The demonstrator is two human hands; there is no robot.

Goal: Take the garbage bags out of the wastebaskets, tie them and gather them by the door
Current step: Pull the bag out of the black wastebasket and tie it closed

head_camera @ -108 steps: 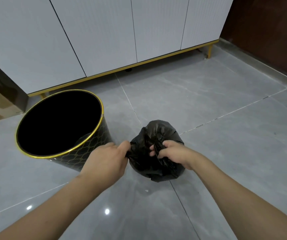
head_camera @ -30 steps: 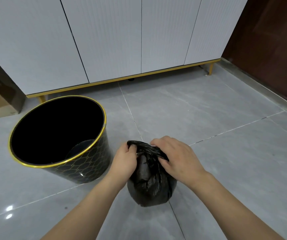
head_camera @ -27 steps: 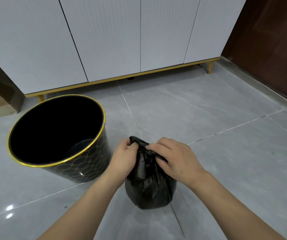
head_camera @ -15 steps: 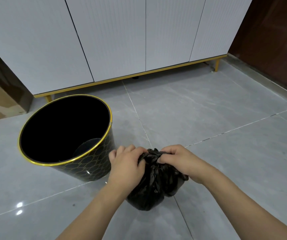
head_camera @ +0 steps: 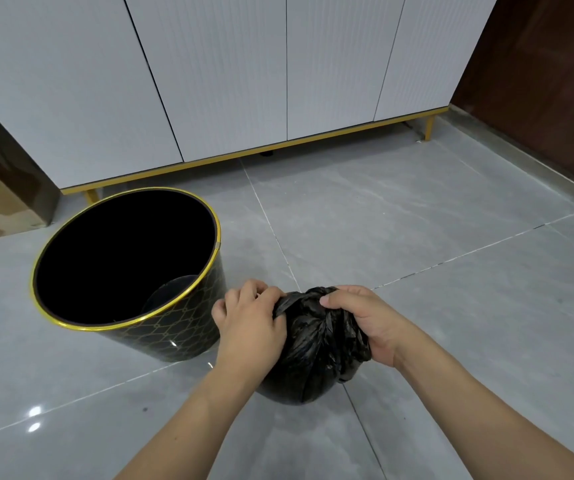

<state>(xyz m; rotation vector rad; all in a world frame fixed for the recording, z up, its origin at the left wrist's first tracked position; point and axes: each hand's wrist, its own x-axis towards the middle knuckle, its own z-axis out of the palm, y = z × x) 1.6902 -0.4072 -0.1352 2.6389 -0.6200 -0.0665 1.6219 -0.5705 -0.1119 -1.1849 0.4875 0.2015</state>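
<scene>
Head view: both hands grip bag top.
Black crinkled bag [head_camera: 316, 355] sits on floor [head_camera: 452, 306], just beside bin [head_camera: 174, 334]; left hand [head_camera: 249, 323] and right hand [head_camera: 361, 315] clench its gathered neck.

Garbage bag [head_camera: 316, 355] on floor [head_camera: 434, 271], right of wastebasket [head_camera: 174, 336]; cabinet [head_camera: 226, 74] behind.

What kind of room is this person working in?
Probably a home entryway or hall: glossy grey floor tiles, a white cabinet on gold legs, a gold-rimmed wastebasket, and dark wood, perhaps a door, at right.
</scene>
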